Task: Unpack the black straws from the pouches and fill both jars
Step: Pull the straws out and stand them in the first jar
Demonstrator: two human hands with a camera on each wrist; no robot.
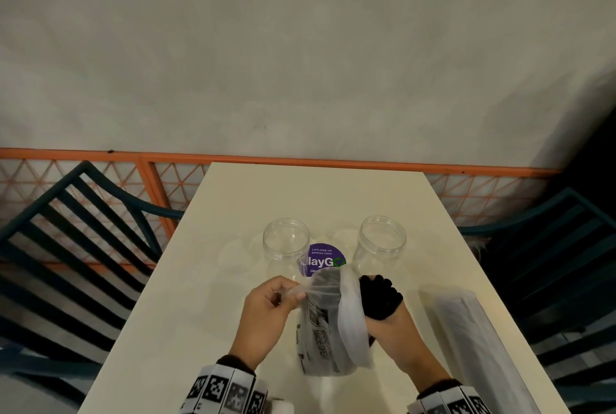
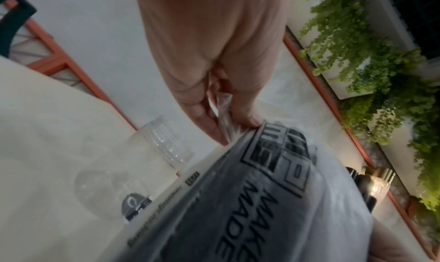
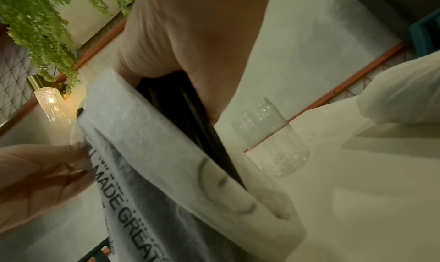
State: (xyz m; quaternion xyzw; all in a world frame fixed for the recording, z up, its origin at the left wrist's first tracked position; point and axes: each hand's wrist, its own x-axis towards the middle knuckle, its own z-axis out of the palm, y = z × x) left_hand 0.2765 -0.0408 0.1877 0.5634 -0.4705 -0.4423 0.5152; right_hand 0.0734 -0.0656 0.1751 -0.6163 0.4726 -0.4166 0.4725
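Straws (image 1: pixel 380 297), a black bundle, are gripped by the right hand (image 1: pixel 396 330) at lower centre of the head view, just right of the pouch (image 1: pixel 325 323). The pouch's open top edge is pinched between thumb and fingers of the left hand (image 1: pixel 263 310). Two clear jars are seen upright and with nothing in them above the hands: left jar (image 1: pixel 286 245), right jar (image 1: pixel 382 242), with a purple sticker (image 1: pixel 322 258) on the table (image 1: pixel 233 280) between them. A second pouch (image 1: pixel 466 323) lies at lower right of the head view, well apart from the jars.

Only the left wrist view shows the pinch up close: plastic film is squeezed between fingertips (image 2: pixel 247 115) at centre frame, with printed lettering on the pouch (image 2: pixel 262 190) below. Straw tips (image 2: pixel 361 187) peek at the right edge there. Only the right wrist view shows the straws (image 3: pixel 190 119) running down behind the pouch (image 3: pixel 166 172) flap from under the palm; the fingers round them are mostly hidden. One jar (image 3: pixel 273 138) shows at centre right.

Wall plants and a lit lamp (image 3: pixel 51 104) appear in the wrist views only. The print is blurred and partly unreadable. The straws' lower ends are hidden.
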